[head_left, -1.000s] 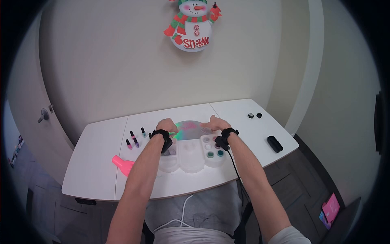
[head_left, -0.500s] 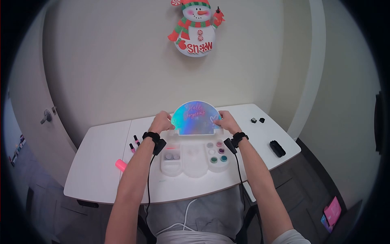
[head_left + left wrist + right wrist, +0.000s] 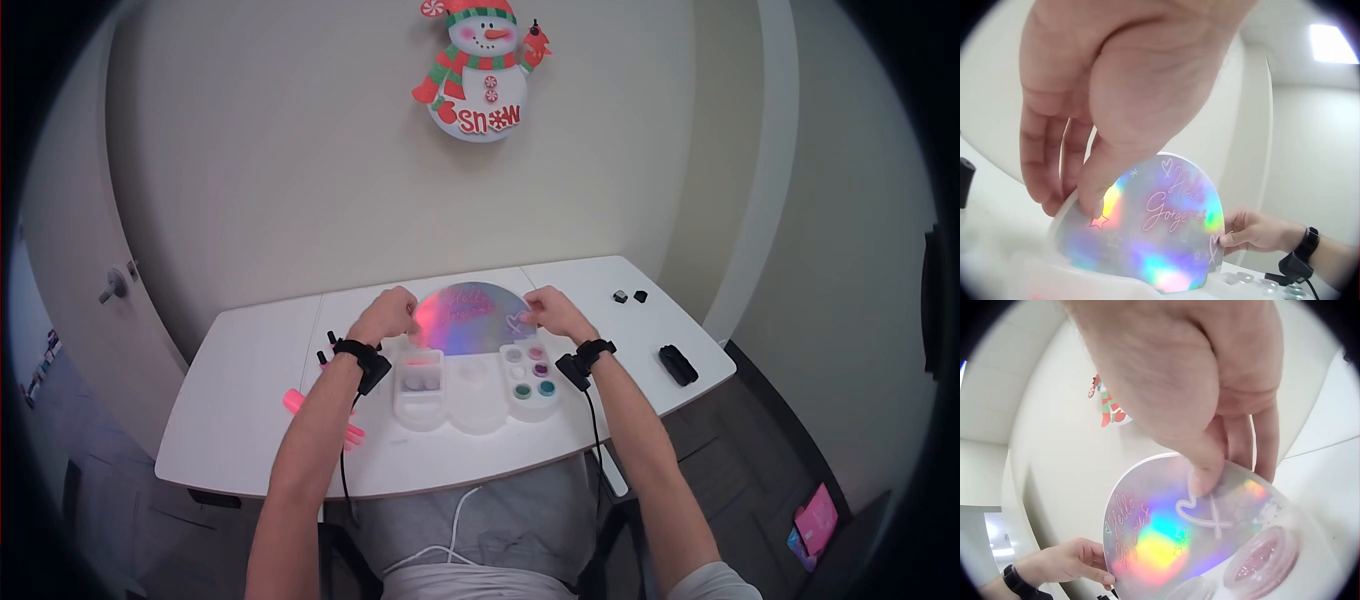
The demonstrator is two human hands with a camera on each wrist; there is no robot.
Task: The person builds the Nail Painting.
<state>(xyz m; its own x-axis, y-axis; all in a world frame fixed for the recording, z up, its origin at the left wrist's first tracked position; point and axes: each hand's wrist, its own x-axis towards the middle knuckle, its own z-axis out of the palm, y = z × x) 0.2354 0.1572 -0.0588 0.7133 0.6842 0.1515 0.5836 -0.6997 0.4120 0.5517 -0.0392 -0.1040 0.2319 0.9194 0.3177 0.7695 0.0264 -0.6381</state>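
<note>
A shiny rainbow half-round panel (image 3: 468,325) lettered "Hello Gorgeous" stands at the back edge of a white three-lobed tray (image 3: 478,415), leaning back. My left hand (image 3: 387,314) pinches its left edge, thumb on the front face and fingers behind, beside a star in the left wrist view. On the opposite side, my right hand (image 3: 558,312) pinches the right edge, its thumb over the heart in the right wrist view. The tray's right lobe carries several small round pots (image 3: 523,391) of coloured glitter; its left lobe has compartments (image 3: 420,383) with small items inside.
Dark-capped nail polish bottles (image 3: 322,356) and a pink model hand (image 3: 294,401) lie left of the tray, partly behind my left arm. A black case (image 3: 678,365) and two small dark pieces (image 3: 630,297) are at the right. The wall rises behind the table.
Both hands first held the panel low and flat behind the tray, then raised it upright above the tray's back. Now it is lower, right at the tray's back edge, and tilted back.
</note>
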